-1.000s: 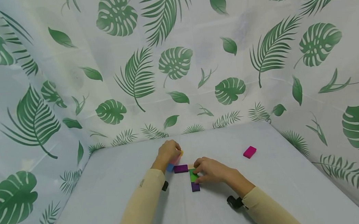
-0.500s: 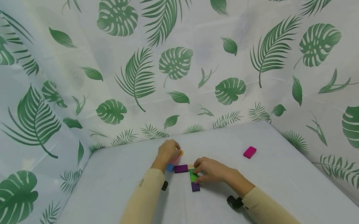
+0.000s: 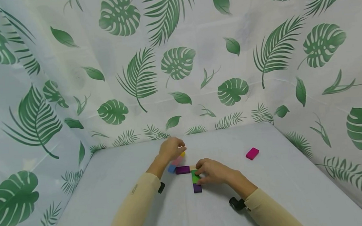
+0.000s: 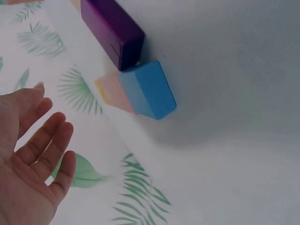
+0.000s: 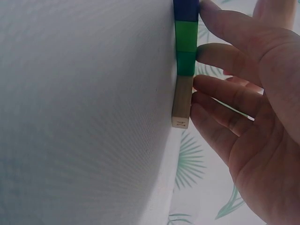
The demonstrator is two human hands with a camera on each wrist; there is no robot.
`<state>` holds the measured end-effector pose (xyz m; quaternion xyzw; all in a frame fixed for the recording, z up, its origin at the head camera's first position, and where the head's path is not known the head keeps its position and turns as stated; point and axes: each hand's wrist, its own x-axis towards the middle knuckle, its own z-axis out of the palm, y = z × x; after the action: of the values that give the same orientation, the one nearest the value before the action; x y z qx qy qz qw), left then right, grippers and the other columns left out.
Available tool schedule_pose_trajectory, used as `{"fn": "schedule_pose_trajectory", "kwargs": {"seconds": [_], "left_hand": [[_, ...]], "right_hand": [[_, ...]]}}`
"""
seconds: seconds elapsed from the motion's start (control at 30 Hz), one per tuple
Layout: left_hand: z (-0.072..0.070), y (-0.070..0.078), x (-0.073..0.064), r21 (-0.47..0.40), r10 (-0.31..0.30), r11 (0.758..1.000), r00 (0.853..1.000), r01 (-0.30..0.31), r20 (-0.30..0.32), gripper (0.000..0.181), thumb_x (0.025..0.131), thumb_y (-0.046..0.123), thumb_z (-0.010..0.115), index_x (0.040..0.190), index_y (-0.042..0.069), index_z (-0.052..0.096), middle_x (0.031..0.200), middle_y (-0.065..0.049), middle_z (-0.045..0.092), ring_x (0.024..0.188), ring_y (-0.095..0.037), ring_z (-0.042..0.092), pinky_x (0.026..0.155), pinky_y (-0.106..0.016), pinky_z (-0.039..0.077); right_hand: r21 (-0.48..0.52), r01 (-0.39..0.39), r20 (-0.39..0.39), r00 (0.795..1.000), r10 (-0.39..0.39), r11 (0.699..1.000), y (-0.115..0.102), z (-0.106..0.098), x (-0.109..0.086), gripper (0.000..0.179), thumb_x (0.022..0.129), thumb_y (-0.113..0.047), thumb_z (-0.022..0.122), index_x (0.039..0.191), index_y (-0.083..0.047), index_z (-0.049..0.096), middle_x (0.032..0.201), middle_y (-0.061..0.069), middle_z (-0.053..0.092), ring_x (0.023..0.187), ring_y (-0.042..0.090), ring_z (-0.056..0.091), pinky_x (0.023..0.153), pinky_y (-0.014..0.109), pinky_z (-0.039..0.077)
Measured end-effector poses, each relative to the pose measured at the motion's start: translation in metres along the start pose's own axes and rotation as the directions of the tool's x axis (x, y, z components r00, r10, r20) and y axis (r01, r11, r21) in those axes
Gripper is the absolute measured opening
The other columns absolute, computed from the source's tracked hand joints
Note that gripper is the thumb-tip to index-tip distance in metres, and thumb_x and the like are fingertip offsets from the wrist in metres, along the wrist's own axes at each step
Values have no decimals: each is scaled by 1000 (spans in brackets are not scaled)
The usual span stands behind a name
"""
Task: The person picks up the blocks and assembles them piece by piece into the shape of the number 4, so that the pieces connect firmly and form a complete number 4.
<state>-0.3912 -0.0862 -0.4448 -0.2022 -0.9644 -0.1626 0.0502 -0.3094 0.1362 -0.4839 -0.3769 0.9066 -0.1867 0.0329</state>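
Observation:
My left hand point(image 3: 171, 148) hovers above the yellow block point(image 3: 183, 154), fingers loosely bent, holding nothing. In the left wrist view a blue block point(image 4: 149, 91), a pink block point(image 4: 118, 91) and that yellow one form a line beside a purple block point(image 4: 112, 33). My right hand point(image 3: 214, 171) rests its fingertips on another row of blocks. In the right wrist view this row has a plain wooden block point(image 5: 182, 101), a teal block point(image 5: 185, 63), a bright green block point(image 5: 186, 36) and a dark blue-purple block point(image 5: 186, 9), end to end.
A magenta block point(image 3: 252, 153) lies alone on the white-covered table point(image 3: 281, 183), to the right. Behind and at the sides hangs a white curtain point(image 3: 200, 118) with green leaf prints. Small black cameras point(image 3: 236, 203) sit at both wrists.
My left hand has let go of the yellow block and risen slightly away, so more of the pink and yellow blocks shows. The right hand has stayed in place.

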Motion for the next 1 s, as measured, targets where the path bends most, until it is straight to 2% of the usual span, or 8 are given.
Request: {"fn": "schedule_pose_trajectory", "kwargs": {"seconds": [0.2, 0.33, 0.5, 0.73, 0.87, 1.0], "left_hand": [[5, 7, -15, -2, 107, 994, 994, -107, -1, 22, 98, 31, 73, 111, 15, 81, 108, -2, 77, 98, -19, 71, 84, -37, 59], [6, 10, -27, 27, 181, 983, 983, -181, -3, 23, 98, 33, 73, 111, 16, 81, 104, 0, 76, 93, -16, 70, 79, -33, 58], [4, 11, -41, 32, 251, 967, 968, -251, -14, 23, 97, 31, 75, 111, 14, 81, 103, -2, 77, 87, -16, 68, 75, -32, 56], [11, 9, -61, -33, 320, 947, 947, -319, 31, 18, 95, 27, 78, 106, 14, 84, 109, 2, 79, 104, -19, 73, 89, -36, 59], [17, 9, -70, -53, 362, 932, 932, -360, 33, 10, 92, 24, 81, 97, 16, 85, 107, 3, 79, 103, -14, 73, 89, -31, 58], [22, 13, -77, -76, 394, 918, 918, -390, 47, 9, 91, 24, 82, 95, 16, 85, 110, 0, 79, 104, -13, 73, 90, -29, 58]], "right_hand": [[-2, 10, -5, 1000, -10, 1000, 2, 2, 0, 44, 89, -40, 82, 121, -10, 79, 132, 9, 67, 124, 26, 60, 106, 46, 51], [3, 17, -9, 1000, -17, 1000, 1, 1, -1, 44, 89, -40, 83, 120, -9, 79, 132, 10, 67, 123, 27, 60, 105, 47, 51], [-9, 31, -23, 999, -31, 999, 2, 0, -1, 42, 88, -37, 84, 119, -9, 79, 131, 11, 68, 122, 27, 61, 105, 47, 51], [-1, 35, -13, 999, -35, 999, 4, 2, -2, 42, 88, -36, 84, 119, -9, 79, 131, 11, 67, 123, 28, 61, 104, 47, 52], [-1, 34, -13, 999, -34, 999, 3, 2, -2, 41, 89, -34, 83, 121, -9, 78, 132, 11, 67, 123, 28, 61, 104, 47, 52], [-1, 43, -17, 999, -43, 999, 3, 1, -2, 39, 90, -32, 83, 121, -9, 79, 131, 12, 67, 122, 29, 62, 103, 47, 52]]}}
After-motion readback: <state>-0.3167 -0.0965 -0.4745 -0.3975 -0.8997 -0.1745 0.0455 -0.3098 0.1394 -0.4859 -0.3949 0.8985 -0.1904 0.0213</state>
